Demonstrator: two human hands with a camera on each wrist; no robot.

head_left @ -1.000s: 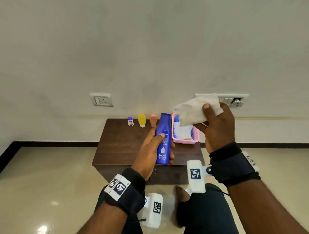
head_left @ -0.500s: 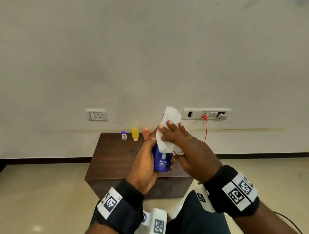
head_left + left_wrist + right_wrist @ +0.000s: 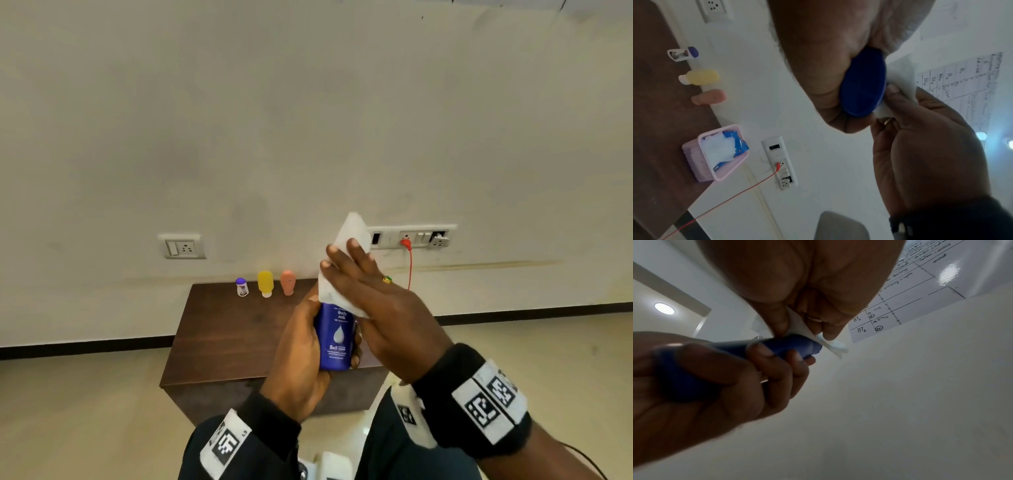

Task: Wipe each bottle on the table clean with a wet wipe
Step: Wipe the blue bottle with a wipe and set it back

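My left hand (image 3: 301, 349) grips the lower half of a blue lotion bottle (image 3: 335, 339) and holds it upright in the air in front of the table. My right hand (image 3: 370, 301) holds a white wet wipe (image 3: 352, 233) around the bottle's upper part, with fingers on the front and thumb behind. The wipe hides the bottle's top. The left wrist view shows the bottle's base (image 3: 863, 84) and the wipe (image 3: 900, 76) beside it. In the right wrist view the wipe (image 3: 834, 347) is pinched against the bottle (image 3: 789, 344).
Three small bottles stand along the back of the brown table (image 3: 222, 335): purple-capped white (image 3: 241, 287), yellow (image 3: 265, 283) and peach (image 3: 287, 281). A pink basket (image 3: 701, 162) holding a wipes pack sits at the table's right end. A red cable (image 3: 410, 267) hangs from the wall socket.
My right hand brought the wipe from above the basket onto the bottle. My left hand lifted the bottle. Since half a second ago the wipe has slid up, baring more label.
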